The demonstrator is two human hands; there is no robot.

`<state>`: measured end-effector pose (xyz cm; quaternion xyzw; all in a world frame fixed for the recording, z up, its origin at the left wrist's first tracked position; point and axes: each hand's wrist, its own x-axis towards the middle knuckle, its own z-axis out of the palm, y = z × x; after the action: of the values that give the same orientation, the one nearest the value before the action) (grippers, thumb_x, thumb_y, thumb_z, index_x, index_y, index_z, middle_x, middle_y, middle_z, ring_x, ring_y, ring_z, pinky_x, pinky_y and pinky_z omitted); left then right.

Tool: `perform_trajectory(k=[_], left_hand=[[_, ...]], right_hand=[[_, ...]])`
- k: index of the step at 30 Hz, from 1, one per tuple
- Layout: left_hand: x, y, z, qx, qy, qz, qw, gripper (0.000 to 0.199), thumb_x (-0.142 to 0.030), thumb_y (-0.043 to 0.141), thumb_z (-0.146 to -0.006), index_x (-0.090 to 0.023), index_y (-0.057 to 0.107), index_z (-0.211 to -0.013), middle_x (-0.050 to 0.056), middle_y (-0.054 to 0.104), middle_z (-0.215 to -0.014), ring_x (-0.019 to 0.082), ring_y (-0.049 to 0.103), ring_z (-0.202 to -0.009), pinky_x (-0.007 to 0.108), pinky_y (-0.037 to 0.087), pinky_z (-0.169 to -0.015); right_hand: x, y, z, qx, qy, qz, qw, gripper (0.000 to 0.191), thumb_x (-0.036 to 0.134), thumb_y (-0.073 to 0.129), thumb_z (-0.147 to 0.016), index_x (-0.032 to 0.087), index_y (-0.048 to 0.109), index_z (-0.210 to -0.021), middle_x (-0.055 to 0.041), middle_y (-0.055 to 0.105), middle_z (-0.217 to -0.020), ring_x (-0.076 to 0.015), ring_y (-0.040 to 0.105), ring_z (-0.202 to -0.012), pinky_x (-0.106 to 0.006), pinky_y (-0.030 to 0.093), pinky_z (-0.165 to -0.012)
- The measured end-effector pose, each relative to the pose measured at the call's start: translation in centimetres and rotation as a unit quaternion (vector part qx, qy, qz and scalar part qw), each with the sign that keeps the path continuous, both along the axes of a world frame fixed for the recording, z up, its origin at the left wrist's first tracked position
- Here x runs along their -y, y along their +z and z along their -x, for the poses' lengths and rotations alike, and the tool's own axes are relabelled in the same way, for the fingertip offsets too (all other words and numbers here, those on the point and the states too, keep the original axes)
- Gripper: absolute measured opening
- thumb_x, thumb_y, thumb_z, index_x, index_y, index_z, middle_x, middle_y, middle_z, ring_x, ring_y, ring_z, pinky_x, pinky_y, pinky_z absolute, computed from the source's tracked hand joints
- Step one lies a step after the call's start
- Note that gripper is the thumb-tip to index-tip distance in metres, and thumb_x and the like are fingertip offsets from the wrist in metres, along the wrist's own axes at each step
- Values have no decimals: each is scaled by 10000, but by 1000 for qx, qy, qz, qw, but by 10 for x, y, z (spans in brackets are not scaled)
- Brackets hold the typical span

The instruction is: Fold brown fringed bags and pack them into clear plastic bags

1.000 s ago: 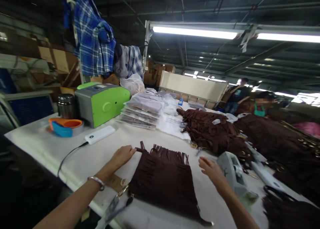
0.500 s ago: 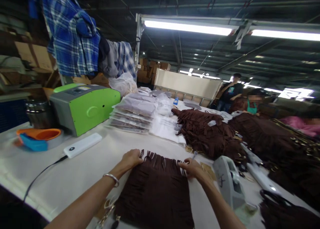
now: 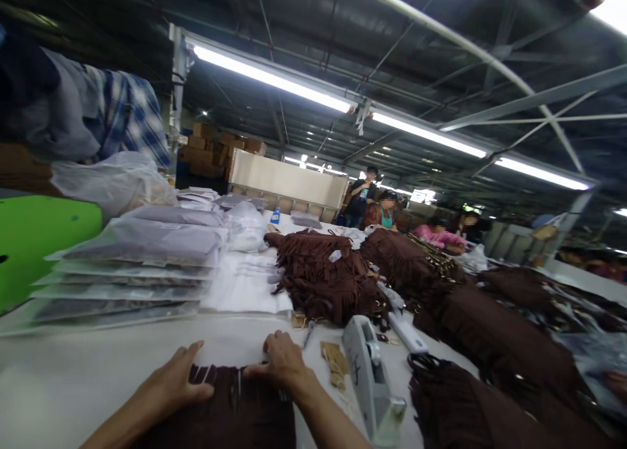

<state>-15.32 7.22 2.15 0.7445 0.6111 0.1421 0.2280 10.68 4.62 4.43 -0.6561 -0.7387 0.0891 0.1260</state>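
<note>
1. Lying at the near edge of the white table (image 3: pixel 142 351), a dark brown fringed bag (image 3: pixel 235 413) runs out of view, its fringe facing far.
2. Left hand (image 3: pixel 179 380): thumb and fingers spread apart at the fringe's left corner.
3. Right hand (image 3: pixel 281 361): fingers bent, thumb held away from them, over the fringe's right part.
4. Right of that hand: tan tags (image 3: pixel 336 359), then a grey tape dispenser (image 3: pixel 361 377).
5. Farther off: wrapped packages (image 3: pixel 142 243) stacked left, brown fringed pieces (image 3: pixel 323 273) heaped right.
</note>
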Motion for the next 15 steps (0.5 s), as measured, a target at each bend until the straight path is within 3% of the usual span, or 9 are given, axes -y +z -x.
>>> perform_trajectory(k=[3,8,15], left_hand=[[6,6,-12,-49,-27,-7,998,780,-425,586,-603,-129,458,-1313,192,515,-1325,369,587,-1122,428,444,-946],[19,31,-23,-59,-99,-24,993,378,-402,570,-715,-188,551,-1026,106,618,-1054,314,634,-928,378,477,-783],[17,28,-29,-52,-126,-8,991,357,-431,637,-778,-240,542,-1064,52,616,-1113,260,600,-994,316,435,-849]], right_hand=[[-1,1,4,29,40,-16,999,574,711,699,-671,228,614,-968,-86,652,-1064,-300,595,-1034,-391,484,-802],[5,6,12,57,101,-20,993,540,741,531,-799,223,600,-936,-93,667,-963,-293,633,-896,-369,454,-712],[-2,-7,18,30,190,10,981,541,725,469,-853,217,562,-1016,-90,662,-996,-268,645,-840,-322,412,-681]])
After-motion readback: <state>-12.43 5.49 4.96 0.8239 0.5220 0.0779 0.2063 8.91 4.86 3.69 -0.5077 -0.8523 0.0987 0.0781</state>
